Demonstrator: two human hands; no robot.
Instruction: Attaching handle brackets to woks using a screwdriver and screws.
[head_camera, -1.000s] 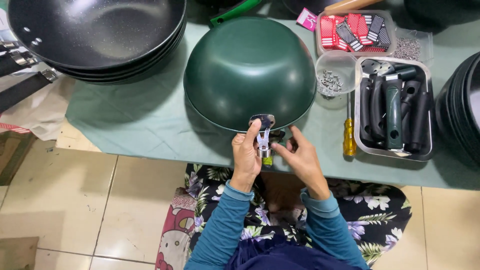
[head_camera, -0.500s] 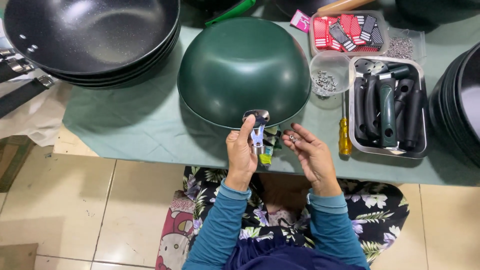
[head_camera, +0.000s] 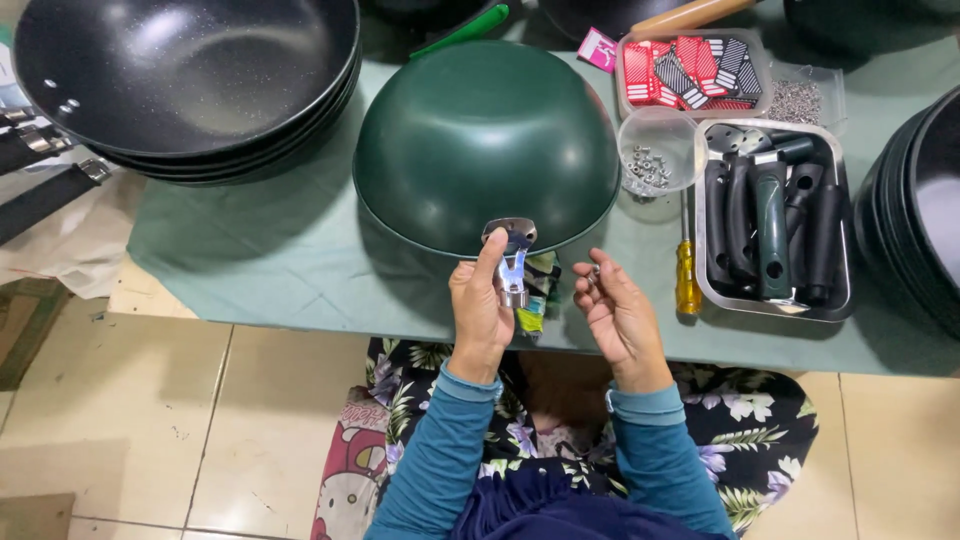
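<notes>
Holding a small shiny metal handle bracket (head_camera: 512, 272) between thumb and fingers, the left hand (head_camera: 482, 312) presses it against the riveted mounting tab at the near rim of the dark green upturned wok (head_camera: 487, 140). Left grip is closed on the bracket.

Right hand (head_camera: 617, 318) sits just right of the bracket, palm half-curled, fingertips pinched on something small, likely a screw (head_camera: 593, 274); too small to confirm.

Progress, as a judgement: bracket is positioned at the tab but looks unfastened. No handle is on this wok. The yellow-handled screwdriver (head_camera: 688, 272) lies untouched on the cloth right of the wok's near rim. So: bracket located, fastening and handle fitting left.

Wok itself: bowl down on the pale green table cloth (head_camera: 250, 250), matte dark green outside, clean, no visible dents, steel tab at the edge closest to the person.

Around the wok:
- right: clear plastic cup of small silver screws (head_camera: 652, 160), then a steel tray of black and green handles (head_camera: 775, 225)
- far right: clear box of red and black parts (head_camera: 690, 75)
- left: stack of black speckled non-stick woks (head_camera: 185, 80)
- right edge: more stacked black pans (head_camera: 920, 210)
</notes>
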